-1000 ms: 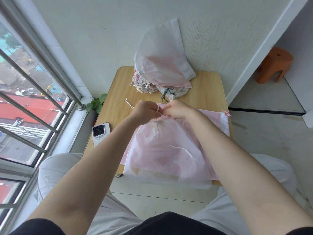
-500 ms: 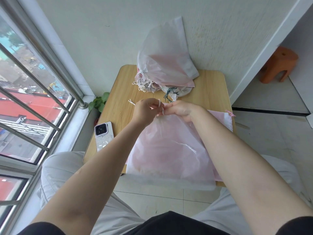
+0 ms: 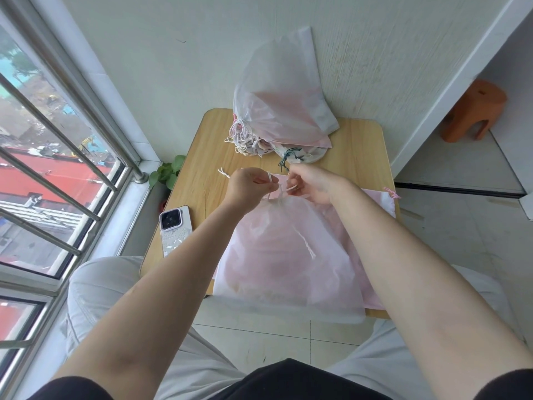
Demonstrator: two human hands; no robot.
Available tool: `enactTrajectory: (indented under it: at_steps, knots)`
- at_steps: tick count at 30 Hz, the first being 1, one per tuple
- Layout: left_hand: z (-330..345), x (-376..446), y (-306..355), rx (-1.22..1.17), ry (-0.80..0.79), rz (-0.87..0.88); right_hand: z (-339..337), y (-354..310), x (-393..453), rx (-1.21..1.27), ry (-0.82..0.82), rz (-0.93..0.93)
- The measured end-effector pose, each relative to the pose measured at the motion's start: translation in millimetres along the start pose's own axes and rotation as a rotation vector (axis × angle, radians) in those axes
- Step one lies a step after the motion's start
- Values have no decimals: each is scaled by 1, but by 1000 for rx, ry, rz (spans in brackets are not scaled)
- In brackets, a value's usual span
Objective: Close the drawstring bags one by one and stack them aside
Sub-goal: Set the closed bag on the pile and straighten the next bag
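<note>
A translucent white drawstring bag (image 3: 285, 255) lies on top of a pink bag on the small wooden table (image 3: 363, 145), its mouth gathered at the far end. My left hand (image 3: 248, 186) pinches a white cord (image 3: 269, 183) at the gathered mouth. My right hand (image 3: 311, 183) pinches the other cord end just beside it. The two hands almost touch above the bag's neck. A stack of bags (image 3: 282, 111) leans against the wall at the table's far side.
A phone (image 3: 174, 229) lies face down at the table's left edge. A window with metal bars (image 3: 57, 157) runs along the left. A small plant (image 3: 167, 174) sits on the floor by the sill. An orange stool (image 3: 473, 114) stands at the right.
Both hands have stayed at the bag's mouth, working the cords; the neck now looks more tightly gathered. The camera has tipped slightly, shifting the scene.
</note>
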State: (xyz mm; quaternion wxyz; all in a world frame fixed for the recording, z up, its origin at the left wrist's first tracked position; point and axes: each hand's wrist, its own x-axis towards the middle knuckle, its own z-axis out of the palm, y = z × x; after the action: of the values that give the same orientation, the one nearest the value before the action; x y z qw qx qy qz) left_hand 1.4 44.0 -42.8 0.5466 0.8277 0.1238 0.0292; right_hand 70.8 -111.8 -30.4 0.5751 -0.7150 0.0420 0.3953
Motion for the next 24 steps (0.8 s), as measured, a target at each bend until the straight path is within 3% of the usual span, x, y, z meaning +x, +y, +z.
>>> enactTrajectory:
  at_steps: [3, 8, 10, 12, 15, 17, 20, 24]
  knots:
    - [0, -1, -2, -2, 14, -31, -6, 0, 0, 118, 96, -93]
    - [2, -3, -5, -22, 19, -97, -11, -14, -9, 721, 108, -238]
    - [3, -2, -6, -22, 24, -121, -10, -21, -16, 743, 91, -229]
    - [4, -2, -8, -23, 29, -137, -7, -25, -22, 448, 135, -209]
    - [6, -2, -10, 8, 27, -145, 0, -24, -23, -236, 287, -224]
    - [6, -2, -11, 27, 25, -151, 6, -23, -24, -598, 285, -258]
    - [5, -3, -13, 76, 28, -152, 12, -23, -27, -878, 177, -243]
    - [2, -4, -17, 95, 35, -191, 14, -20, -26, -1032, 93, -172]
